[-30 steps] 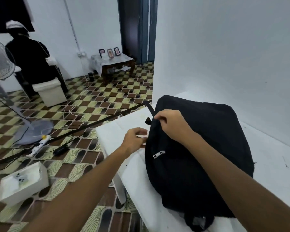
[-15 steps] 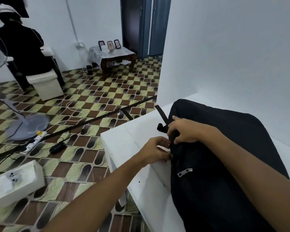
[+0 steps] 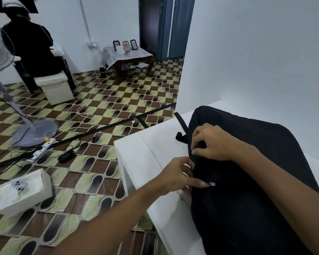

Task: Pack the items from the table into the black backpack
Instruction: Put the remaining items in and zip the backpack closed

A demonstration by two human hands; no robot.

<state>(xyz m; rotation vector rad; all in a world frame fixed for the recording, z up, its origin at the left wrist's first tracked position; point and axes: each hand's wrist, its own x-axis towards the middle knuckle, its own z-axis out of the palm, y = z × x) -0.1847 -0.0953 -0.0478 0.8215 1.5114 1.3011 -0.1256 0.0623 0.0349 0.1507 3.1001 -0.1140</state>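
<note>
The black backpack [image 3: 250, 181] lies on the white table [image 3: 149, 153], filling its right side. My right hand [image 3: 212, 142] grips the bag's fabric near its top edge, fingers curled into it. My left hand [image 3: 179, 175] is lower on the bag's left side and pinches the silver zipper pull [image 3: 210, 184] between thumb and fingers. A black strap [image 3: 180, 126] sticks out from the bag's top toward the table's far edge. No loose items show on the table.
A white box [image 3: 20, 192] sits on the patterned floor at the left. A fan [image 3: 22, 133], a power strip [image 3: 42, 149] and cables lie beyond it. A person in black [image 3: 31, 45] sits at the far left. A white wall [image 3: 256, 52] rises behind the table.
My left hand has slid down the bag's side and taken hold of the zipper pull. My right hand stays gripping the top of the bag. The view has shifted left.
</note>
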